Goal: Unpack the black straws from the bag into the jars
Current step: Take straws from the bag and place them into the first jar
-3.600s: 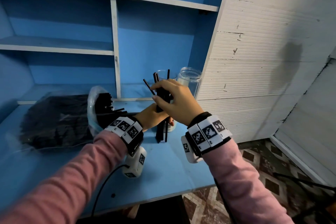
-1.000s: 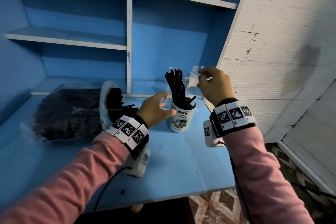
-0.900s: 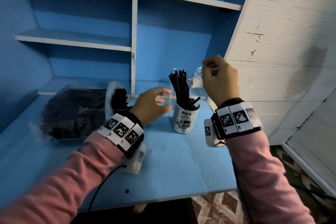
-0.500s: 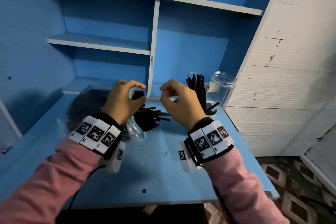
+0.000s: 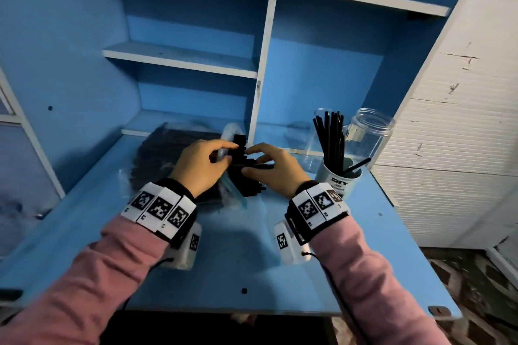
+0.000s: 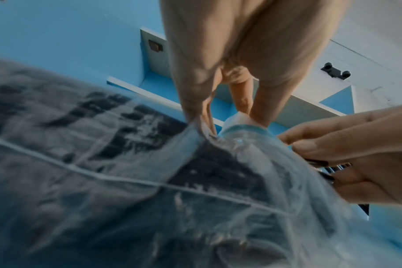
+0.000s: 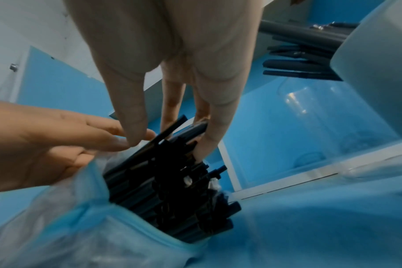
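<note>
Loosely bunched black straws [image 5: 243, 165] protruding

Your right hand [image 7: 172, 63] reaches down onto the black straws [image 7: 172, 181] sticking out of the clear bag [image 7: 80, 226], your thumb on one side of the top few and your fingers [image 7: 216, 127] on the other. Just left of that grip your left hand [image 7: 46, 141] pinches the bag's rim. Up and right of the grip stands a white jar [image 7: 379, 72] with more straws in it.
</note>
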